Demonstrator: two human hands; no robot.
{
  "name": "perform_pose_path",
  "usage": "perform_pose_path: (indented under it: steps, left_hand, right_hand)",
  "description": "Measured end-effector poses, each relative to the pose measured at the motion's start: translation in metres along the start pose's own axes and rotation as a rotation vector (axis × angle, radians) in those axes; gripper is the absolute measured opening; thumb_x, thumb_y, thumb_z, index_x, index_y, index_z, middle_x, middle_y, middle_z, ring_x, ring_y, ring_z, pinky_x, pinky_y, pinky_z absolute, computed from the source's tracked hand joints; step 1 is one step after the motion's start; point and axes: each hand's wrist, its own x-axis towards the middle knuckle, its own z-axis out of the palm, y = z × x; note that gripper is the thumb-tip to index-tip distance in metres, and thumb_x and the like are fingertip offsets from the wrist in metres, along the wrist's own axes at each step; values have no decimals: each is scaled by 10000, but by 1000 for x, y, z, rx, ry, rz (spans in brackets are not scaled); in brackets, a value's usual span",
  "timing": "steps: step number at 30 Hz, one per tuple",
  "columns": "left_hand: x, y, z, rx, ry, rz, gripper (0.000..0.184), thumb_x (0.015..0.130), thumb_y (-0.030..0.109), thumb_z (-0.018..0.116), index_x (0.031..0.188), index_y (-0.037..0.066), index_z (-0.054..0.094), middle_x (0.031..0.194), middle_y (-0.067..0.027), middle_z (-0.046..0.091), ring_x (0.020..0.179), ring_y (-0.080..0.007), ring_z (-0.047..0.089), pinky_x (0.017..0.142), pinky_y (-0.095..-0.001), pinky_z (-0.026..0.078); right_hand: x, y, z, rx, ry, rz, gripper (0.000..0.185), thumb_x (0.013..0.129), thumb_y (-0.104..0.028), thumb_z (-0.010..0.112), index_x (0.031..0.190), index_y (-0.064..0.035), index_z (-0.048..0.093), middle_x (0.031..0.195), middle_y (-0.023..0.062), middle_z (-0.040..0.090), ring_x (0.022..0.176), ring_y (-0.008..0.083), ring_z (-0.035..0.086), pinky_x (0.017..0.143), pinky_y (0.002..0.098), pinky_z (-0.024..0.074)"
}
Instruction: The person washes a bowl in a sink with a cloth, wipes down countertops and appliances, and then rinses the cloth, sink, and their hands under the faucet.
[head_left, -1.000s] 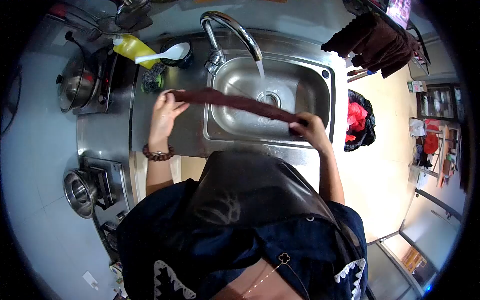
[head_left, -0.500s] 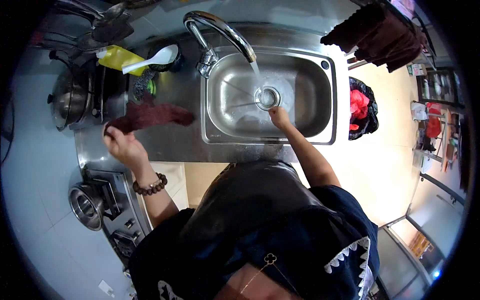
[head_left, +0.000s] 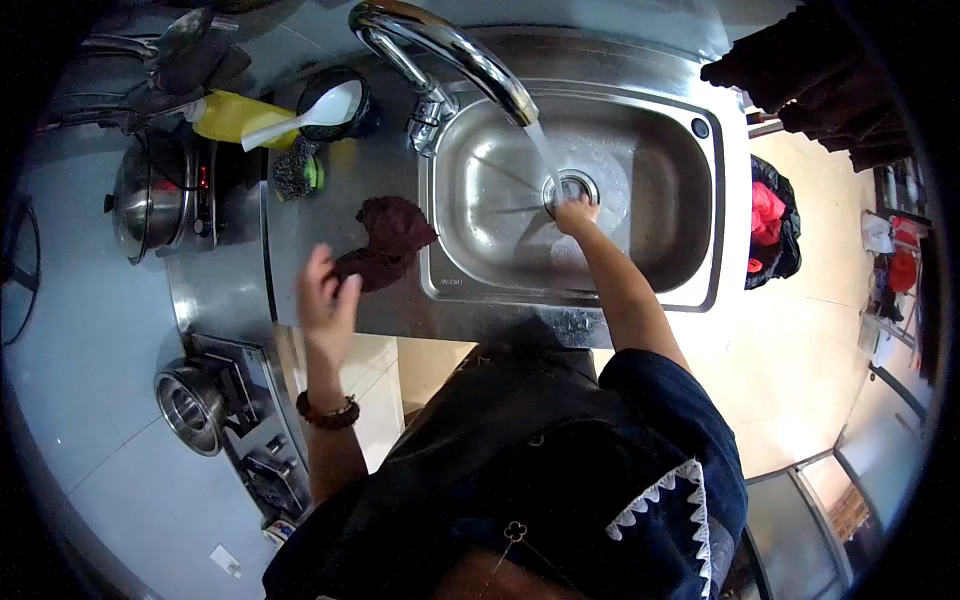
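Note:
My left hand (head_left: 328, 305) is raised over the front left of the steel counter, fingers apart and holding nothing. Just beyond it, a crumpled dark red cloth (head_left: 395, 228) lies on the counter beside the sink. My right hand (head_left: 575, 213) is down inside the steel sink (head_left: 490, 250), at the near edge of the round drain (head_left: 594, 185). Its fingers look closed, and what they grip, if anything, is hidden. Water runs from the chrome faucet (head_left: 450, 50) into the drain area close to these fingers.
Back left on the counter are a yellow bottle (head_left: 235, 118), a white spoon (head_left: 330, 108) resting on a dark bowl, and a scrubber (head_left: 297, 170). A steel pot (head_left: 145, 200) stands farther left. Dark cloths (head_left: 820, 80) hang at the right, above a black-bagged bin (head_left: 785, 240).
My left hand has let go of the dark red cloth, which now lies on the counter, and its fingers have spread. My right hand has moved slightly farther over the drain.

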Motion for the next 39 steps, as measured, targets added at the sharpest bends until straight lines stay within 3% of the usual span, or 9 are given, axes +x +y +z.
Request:
perform_pose_path:
  steps: [3,5,9,11,18,27,33,35,39]
  left_hand:
    - [37,16,48,-840,-276,-281,523,817,173,526,1235,-18,277,1230,-157,361,1125,-239,376,926,-322,338]
    - [65,16,79,-1045,-290,-449,451,851,170,455,1208,-56,298,1231,-186,357,1156,-283,333,959,-370,303]
    - [113,1,112,-1430,-445,-505,430,811,192,531,1150,-22,375,1242,-169,348,1190,-270,287,982,-392,249]
    - [123,18,112,-1516,-464,-433,350,810,186,530,1093,5,430,1239,-160,352,1194,-289,274,982,-409,240]
    - [119,26,116,-1449,-557,-240,385,829,179,486,1145,-17,383,1309,-181,252,1204,-317,259,985,-418,235]
    - [35,24,80,-1136,-691,-231,524,841,174,424,1267,-44,213,1276,-215,305,1140,-331,368,946,-393,316]
    - [0,17,78,-1105,-674,-398,513,847,134,434,1270,-47,207,1251,-218,340,1114,-266,411,923,-340,340]
    - [-4,22,80,-1059,-677,-424,512,843,145,453,1263,-44,229,1238,-212,360,1113,-262,414,922,-339,341]
    - [-6,39,87,-967,-690,-421,474,843,148,458,1249,-25,283,1225,-185,391,1106,-245,425,926,-333,333]
  right_hand:
    - [-3,7,-1,-88,132,-10,262,796,-262,444,1006,-181,578,1067,-11,531,1071,195,384,794,409,333]
    - [-1,9,6,-139,202,-36,249,795,-252,438,983,-188,588,1050,-18,534,1050,180,394,778,405,335]
    - [5,18,19,-273,327,-190,234,786,-240,437,938,-190,608,1011,-33,541,997,153,416,751,391,338]
    - [0,18,8,-260,208,-153,246,791,-242,431,961,-198,603,1023,-32,534,1011,160,414,755,394,342]
    - [-6,7,-5,43,96,-87,325,768,-175,473,1091,-168,512,1195,36,402,1081,237,375,846,463,331]
    - [6,21,-3,166,-101,-106,455,731,-157,449,1185,-165,416,1203,66,454,1153,283,352,872,490,312]
    - [2,11,-1,304,4,-26,422,730,-245,514,1137,-144,468,1144,67,500,1124,259,395,876,499,311]
    - [-3,7,-4,347,91,53,418,648,-373,663,971,-122,572,1020,69,563,1028,245,477,813,448,377]
    - [2,7,12,240,304,-77,373,625,-338,678,914,-119,589,921,67,591,959,214,520,789,396,395]
